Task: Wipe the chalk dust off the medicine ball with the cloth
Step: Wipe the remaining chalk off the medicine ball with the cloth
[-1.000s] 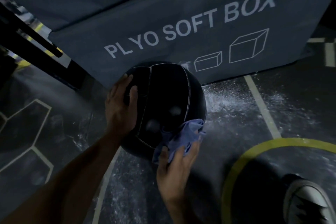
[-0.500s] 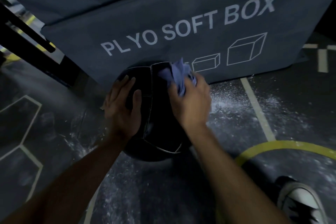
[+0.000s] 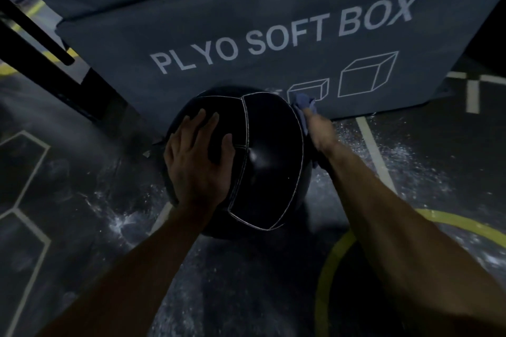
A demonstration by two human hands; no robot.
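A black medicine ball (image 3: pixel 268 161) with white stitched seams sits on the dark floor against a grey soft box. My left hand (image 3: pixel 198 161) lies flat on its upper left side with fingers spread. My right hand (image 3: pixel 319 131) is on the ball's far right side, holding a blue cloth (image 3: pixel 304 102) against it. The fingers of that hand are mostly hidden behind the ball and cloth. No chalk marks show on the facing panels.
The grey "PLYO SOFT BOX" (image 3: pixel 273 44) stands right behind the ball. White chalk dust (image 3: pixel 405 156) is scattered on the floor to the right and left. A black rack post (image 3: pixel 35 35) slants at the left. Yellow and white lines mark the floor.
My right hand carried the cloth from the ball's near lower side up over the top and now down its far right side. My left hand shifted further onto the top.
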